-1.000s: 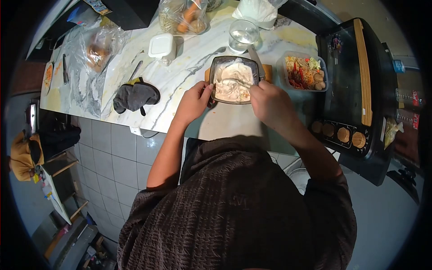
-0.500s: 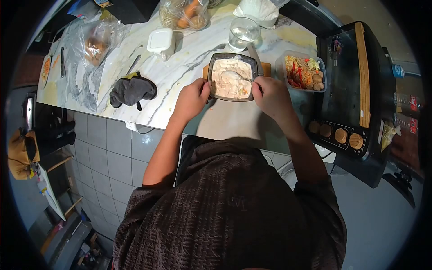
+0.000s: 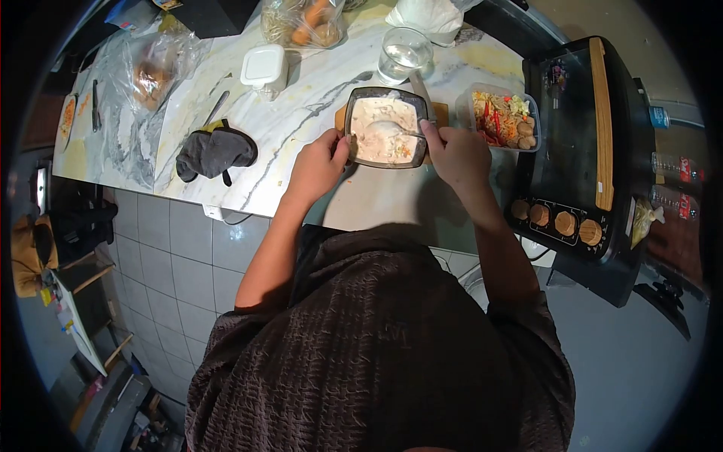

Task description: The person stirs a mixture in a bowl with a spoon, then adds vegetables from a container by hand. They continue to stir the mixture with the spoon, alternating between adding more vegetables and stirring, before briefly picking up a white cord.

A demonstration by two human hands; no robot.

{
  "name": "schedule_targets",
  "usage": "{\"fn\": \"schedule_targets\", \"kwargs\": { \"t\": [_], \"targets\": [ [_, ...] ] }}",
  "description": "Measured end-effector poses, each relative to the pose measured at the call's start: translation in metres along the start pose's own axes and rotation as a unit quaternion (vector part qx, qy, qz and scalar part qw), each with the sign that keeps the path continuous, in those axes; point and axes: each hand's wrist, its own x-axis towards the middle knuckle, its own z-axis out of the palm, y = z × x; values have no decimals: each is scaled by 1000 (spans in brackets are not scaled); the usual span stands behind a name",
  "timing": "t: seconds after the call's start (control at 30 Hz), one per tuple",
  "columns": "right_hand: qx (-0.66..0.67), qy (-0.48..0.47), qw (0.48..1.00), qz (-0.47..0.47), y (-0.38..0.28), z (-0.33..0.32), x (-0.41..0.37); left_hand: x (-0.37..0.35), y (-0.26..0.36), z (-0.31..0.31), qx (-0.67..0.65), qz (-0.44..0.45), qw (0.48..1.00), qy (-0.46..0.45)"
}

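Note:
A dark square dish (image 3: pixel 386 162) holds a creamy, lumpy mixture (image 3: pixel 380 113). On its left side, my left hand (image 3: pixel 318 162) is closed on the rim, thumb toward me. My right hand (image 3: pixel 459 154) is closed at the right edge, pinching the handle of a spoon (image 3: pixel 388 129) whose bowl lies in the mixture. The dish rests over a wooden board (image 3: pixel 443 113), mostly hidden under it. A flat metal blade (image 3: pixel 419 87) sticks out behind the dish's right corner. To the right stands a clear container of noodles, red chillies and meatballs (image 3: pixel 503 120).
A glass of water (image 3: pixel 405 56) and a white lidded tub (image 3: pixel 263 68) stand behind the dish. A dark grey cloth mitt (image 3: pixel 217 153) lies left. A black oven (image 3: pixel 565 135) with wooden knobs borders the right side. Plastic bags (image 3: pixel 301 22) sit at the back.
The spoon has shifted in the mixture, and more of its handle shows beside my right hand. My left hand keeps its hold on the dish. The whole view has shifted slightly.

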Motion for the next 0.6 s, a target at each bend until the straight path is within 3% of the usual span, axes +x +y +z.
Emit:
{"fn": "schedule_targets", "kwargs": {
  "t": [0.13,0.2,0.33,0.43,0.5,0.6],
  "targets": [
    [6,-18,999,26,12,5,11,0,1,-1,1,-13,1000,-5],
    [124,-107,982,90,15,3,13,-1,0,-1,5,-14,1000,-6],
    [243,-153,947,141,23,7,10,1,-2,-1,8,-8,1000,-5],
    [317,-161,932,65,25,8,-3,2,-3,-1,-6,-16,1000,-13],
    [93,-5,988,-126,17,7,-18,2,-2,-3,-9,-24,1000,-18],
    [47,23,985,-162,4,-10,-26,4,-2,-3,-14,-20,1000,-19]
  ]
}}
